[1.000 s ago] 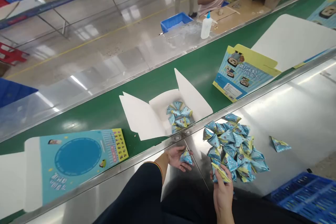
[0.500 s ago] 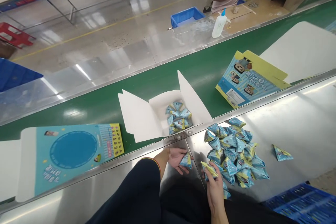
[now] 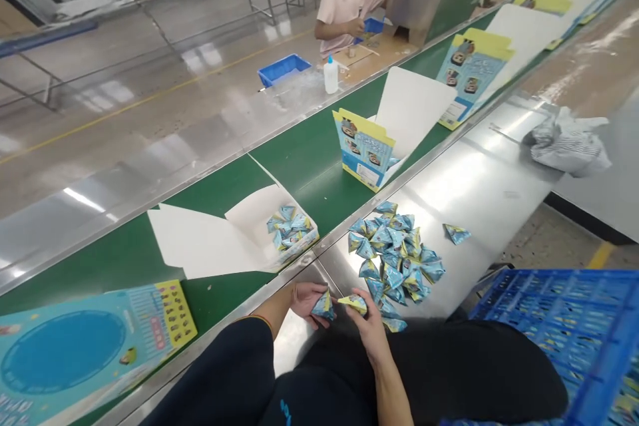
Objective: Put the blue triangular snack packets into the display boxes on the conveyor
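Note:
My left hand (image 3: pixel 302 299) is turned palm up above the metal ledge, with a blue and yellow pyramid-shaped packet (image 3: pixel 323 306) held at its fingers. Close to its right, my right hand (image 3: pixel 370 323) grips a second such packet (image 3: pixel 353 303) between thumb and fingers. Beside the right hand lies a loose pile of the same packets (image 3: pixel 394 256), one stray packet (image 3: pixel 456 233) apart from it. An open white carton (image 3: pixel 214 239) stands on the green belt beyond my hands, several packets (image 3: pixel 288 229) grouped at its right end.
Further cartons with raised lids stand along the green belt (image 3: pixel 309 166), one carton (image 3: pixel 367 150) nearest on the right. A blue crate (image 3: pixel 554 306) of packets is at lower right. Across the belt sit a co-worker (image 3: pixel 344 6), a white bottle (image 3: pixel 330 76) and a blue bin (image 3: pixel 283 70).
My view has swung right, showing more cartons and the blue crate. My right hand has come nearer my left hand, each still with its packet.

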`<state>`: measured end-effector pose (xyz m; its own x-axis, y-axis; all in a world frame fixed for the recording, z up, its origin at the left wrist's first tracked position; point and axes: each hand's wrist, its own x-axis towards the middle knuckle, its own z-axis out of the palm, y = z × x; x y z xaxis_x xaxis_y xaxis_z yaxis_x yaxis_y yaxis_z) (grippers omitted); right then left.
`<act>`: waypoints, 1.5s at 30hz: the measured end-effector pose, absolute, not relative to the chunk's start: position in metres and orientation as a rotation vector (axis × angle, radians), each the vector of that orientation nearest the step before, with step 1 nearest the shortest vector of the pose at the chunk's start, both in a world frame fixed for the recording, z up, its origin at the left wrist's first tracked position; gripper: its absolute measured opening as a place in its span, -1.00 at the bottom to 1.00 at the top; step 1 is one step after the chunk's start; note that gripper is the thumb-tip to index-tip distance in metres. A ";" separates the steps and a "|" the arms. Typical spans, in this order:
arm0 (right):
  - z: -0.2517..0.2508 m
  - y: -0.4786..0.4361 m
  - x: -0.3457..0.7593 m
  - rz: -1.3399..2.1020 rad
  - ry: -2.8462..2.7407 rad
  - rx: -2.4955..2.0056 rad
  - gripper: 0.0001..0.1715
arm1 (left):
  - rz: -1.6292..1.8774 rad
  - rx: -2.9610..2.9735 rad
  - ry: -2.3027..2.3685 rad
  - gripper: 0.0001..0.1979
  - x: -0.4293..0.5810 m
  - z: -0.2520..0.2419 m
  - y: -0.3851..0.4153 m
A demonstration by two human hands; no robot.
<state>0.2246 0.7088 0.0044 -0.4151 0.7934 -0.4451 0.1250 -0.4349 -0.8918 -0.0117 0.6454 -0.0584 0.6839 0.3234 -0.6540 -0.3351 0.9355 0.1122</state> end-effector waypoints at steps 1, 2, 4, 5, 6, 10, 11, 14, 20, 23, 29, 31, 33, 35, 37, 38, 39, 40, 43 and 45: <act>0.006 0.707 0.224 1.936 -1.314 -1.303 -0.44 | 0.364 0.004 0.731 -0.54 -0.012 -0.058 0.645; 0.007 0.705 0.223 1.967 -1.328 -1.285 -0.44 | 0.362 0.028 0.730 -0.53 -0.012 -0.059 0.644; 0.008 0.702 0.221 1.992 -1.372 -1.261 -0.44 | 0.374 0.085 0.720 -0.53 -0.013 -0.063 0.641; 0.009 0.700 0.221 1.990 -1.404 -1.251 -0.45 | 0.387 0.112 0.711 -0.52 -0.013 -0.068 0.639; 0.009 0.699 0.220 1.977 -1.435 -1.243 -0.46 | 0.405 0.135 0.699 -0.51 -0.015 -0.073 0.637; 0.005 0.698 0.221 1.956 -1.519 -1.189 -0.46 | 0.560 0.172 0.599 -0.46 -0.020 -0.105 0.630; 0.004 0.698 0.221 1.959 -1.533 -1.177 -0.45 | 0.629 0.176 0.561 -0.45 -0.022 -0.112 0.628; 0.003 0.698 0.221 1.952 -1.571 -1.180 -0.44 | 0.792 0.168 0.475 -0.43 -0.024 -0.129 0.624; 0.004 0.697 0.221 1.932 -1.605 -1.203 -0.45 | 0.790 0.041 0.448 -0.48 -0.025 -0.138 0.622; 0.004 0.697 0.222 1.918 -1.616 -1.224 -0.45 | 0.779 0.000 0.480 -0.46 -0.026 -0.138 0.620; 0.006 0.700 0.221 1.906 -1.707 -1.266 -0.48 | 0.715 -0.028 0.667 -0.39 -0.021 -0.124 0.642; 0.005 0.701 0.219 1.933 -1.733 -1.266 -0.49 | 0.704 -0.014 0.706 -0.38 -0.017 -0.118 0.662; 0.003 0.702 0.217 1.959 -1.749 -1.271 -0.49 | 0.699 -0.004 0.709 -0.42 -0.015 -0.114 0.683; -0.001 0.704 0.214 1.974 -1.748 -1.287 -0.49 | 0.698 0.004 0.672 -0.45 -0.014 -0.113 0.696; -0.004 0.706 0.211 1.994 -1.731 -1.311 -0.49 | 0.707 0.016 0.613 -0.44 -0.013 -0.114 0.701; -0.006 0.708 0.209 2.013 -1.723 -1.318 -0.48 | 0.718 0.023 0.585 -0.42 -0.012 -0.116 0.700; -0.007 0.709 0.207 2.034 -1.717 -1.326 -0.48 | 0.729 0.026 0.562 -0.40 -0.012 -0.117 0.698; -0.008 0.710 0.205 2.055 -1.714 -1.334 -0.48 | 0.740 0.024 0.547 -0.37 -0.011 -0.119 0.696; -0.012 0.712 0.202 2.082 -1.708 -1.375 -0.49 | 0.749 -0.002 0.550 -0.33 -0.008 -0.121 0.691; -0.015 0.713 0.202 2.075 -1.695 -1.412 -0.50 | 0.749 -0.016 0.559 -0.32 -0.007 -0.121 0.690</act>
